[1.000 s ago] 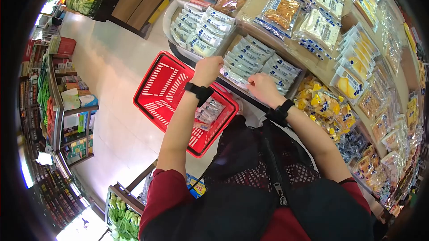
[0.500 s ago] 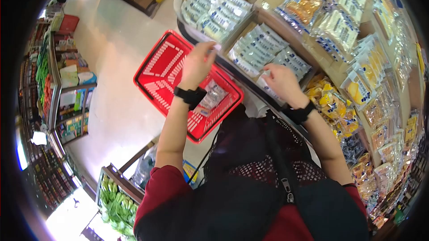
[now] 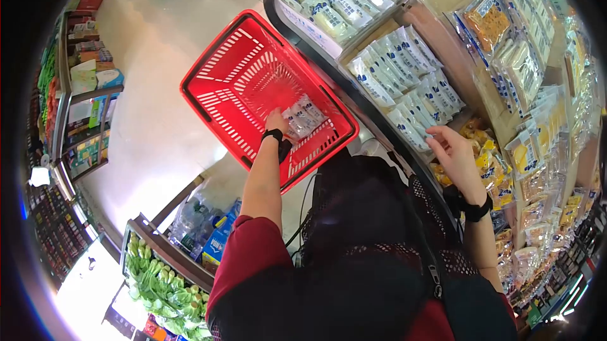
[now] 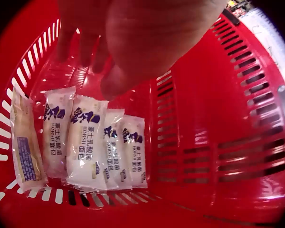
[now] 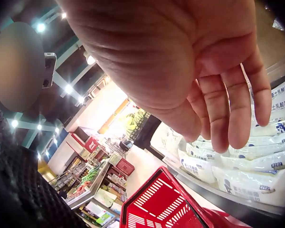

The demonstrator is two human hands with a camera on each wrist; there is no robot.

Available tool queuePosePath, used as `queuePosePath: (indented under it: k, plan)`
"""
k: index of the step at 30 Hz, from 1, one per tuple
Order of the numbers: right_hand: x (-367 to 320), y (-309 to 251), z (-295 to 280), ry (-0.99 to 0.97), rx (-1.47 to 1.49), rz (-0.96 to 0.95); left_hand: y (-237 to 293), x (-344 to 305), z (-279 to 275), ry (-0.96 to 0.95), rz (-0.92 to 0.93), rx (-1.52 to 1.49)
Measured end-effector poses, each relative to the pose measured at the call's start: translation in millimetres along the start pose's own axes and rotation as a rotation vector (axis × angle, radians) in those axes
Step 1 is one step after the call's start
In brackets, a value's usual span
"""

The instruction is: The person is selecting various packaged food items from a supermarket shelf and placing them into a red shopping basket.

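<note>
My left hand (image 3: 275,123) is down inside the red shopping basket (image 3: 218,97). In the left wrist view its fingers stretch out above several small bread packets (image 4: 88,142), white wrappers with blue print, standing side by side against the basket wall; nothing shows in the hand. My right hand (image 3: 456,156) hovers at the near edge of the display bin, beside rows of the same kind of bread packets (image 3: 414,113). Seen from the right wrist, its fingers are loosely bent with nothing between them, and wrapped packets (image 5: 249,183) lie behind the fingertips.
The basket stands beside the dark display edge (image 3: 379,129). Another tray of white packets (image 3: 341,0) adjoins the bin, with yellow-wrapped packets (image 3: 490,164) on its other side. Leafy greens (image 3: 164,284) fill a crate at lower left. Pale floor (image 3: 155,82) stretches left.
My left hand has moved from the bin's edge down into the basket. The right hand has drawn back from the packets, its fingers looser. The view has shifted, bringing the basket nearer.
</note>
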State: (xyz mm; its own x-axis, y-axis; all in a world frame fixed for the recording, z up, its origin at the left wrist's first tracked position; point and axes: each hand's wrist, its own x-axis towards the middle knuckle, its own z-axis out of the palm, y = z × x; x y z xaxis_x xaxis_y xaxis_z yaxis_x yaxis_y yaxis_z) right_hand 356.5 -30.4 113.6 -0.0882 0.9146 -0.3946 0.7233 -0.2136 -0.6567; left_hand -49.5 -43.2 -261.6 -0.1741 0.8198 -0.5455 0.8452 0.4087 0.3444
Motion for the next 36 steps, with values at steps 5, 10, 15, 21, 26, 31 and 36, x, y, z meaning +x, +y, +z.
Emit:
queuePosePath:
  k: [5,10,15,21,26,31,36]
  plan:
    - [-7,-2,-7,-0.005,-0.029,0.052,16,19,27,-0.093,-0.069,0.086]
    - [-8,7,-4,0.002,-0.030,0.065,18,15,27,-0.264,-0.096,0.293]
    - [-6,9,-5,0.015,0.002,0.055,27,7,14,-0.316,-0.032,0.357]
    - [-1,15,-4,-0.030,-0.045,0.009,22,13,18,-0.228,0.009,0.280]
    - [2,19,-1,-0.035,-0.037,0.015,25,20,24,-0.222,0.057,0.444]
    - [-1,21,-7,-0.027,-0.025,-0.006,-6,19,30,-0.213,0.044,0.444]
    - [3,22,-11,-0.034,0.007,-0.093,-6,-27,-22,-0.138,0.012,0.216]
